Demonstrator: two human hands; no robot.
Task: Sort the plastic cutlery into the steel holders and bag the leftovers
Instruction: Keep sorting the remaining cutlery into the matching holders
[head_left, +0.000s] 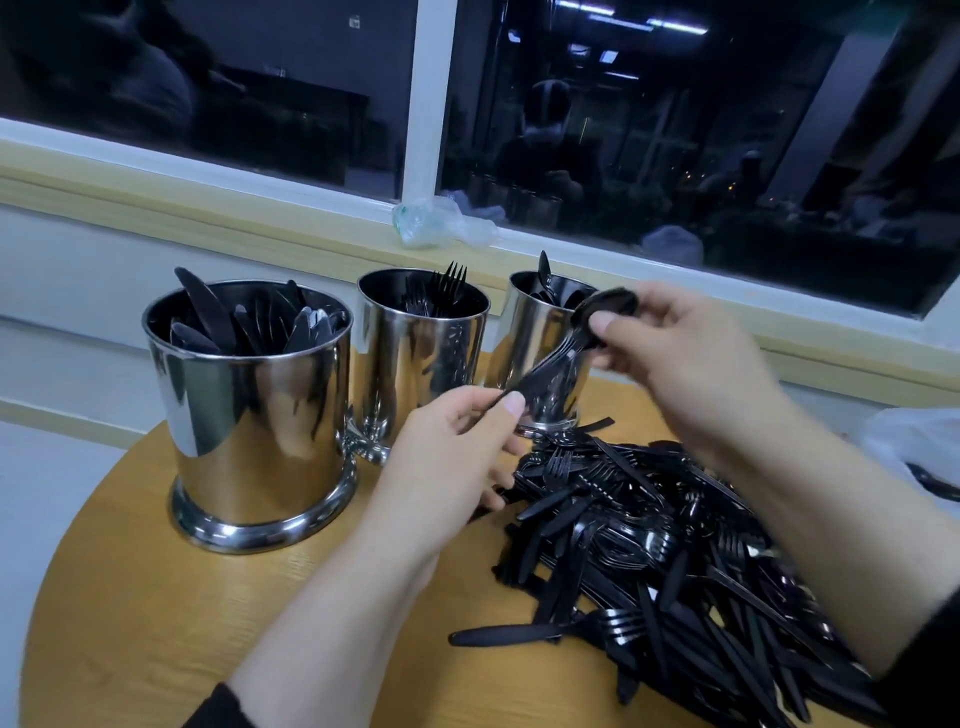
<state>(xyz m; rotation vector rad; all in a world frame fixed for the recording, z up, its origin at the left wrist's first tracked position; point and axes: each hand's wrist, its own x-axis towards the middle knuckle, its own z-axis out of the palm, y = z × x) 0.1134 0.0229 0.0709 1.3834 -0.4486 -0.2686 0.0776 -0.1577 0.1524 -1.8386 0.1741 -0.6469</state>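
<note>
Black plastic cutlery (649, 551) lies in a loose heap of forks, knives and spoons at about 4 o'clock on the round wooden table (156, 597), in the head view (the only one given). 3 steel holders stand in a row toward 11 and 12 o'clock: the left holder (249, 415) is full of knives, the middle holder (421, 353) has forks, and the right holder (540, 343) has spoons.

The left hand (457, 457) is at the centre of the table, its thumb and fingers pinching the handle end of a fork (540, 371) that slants up toward 1 o'clock in front of the right holder. The right hand (691, 358) is above the heap, just beside the right holder's rim, its fingers curled around the bowls of some black spoons (605, 306).

At 12 o'clock a crumpled clear bag (441, 221) rests on the window sill. Another thin plastic bag (914, 447) lies at the table's 3 o'clock edge.
</note>
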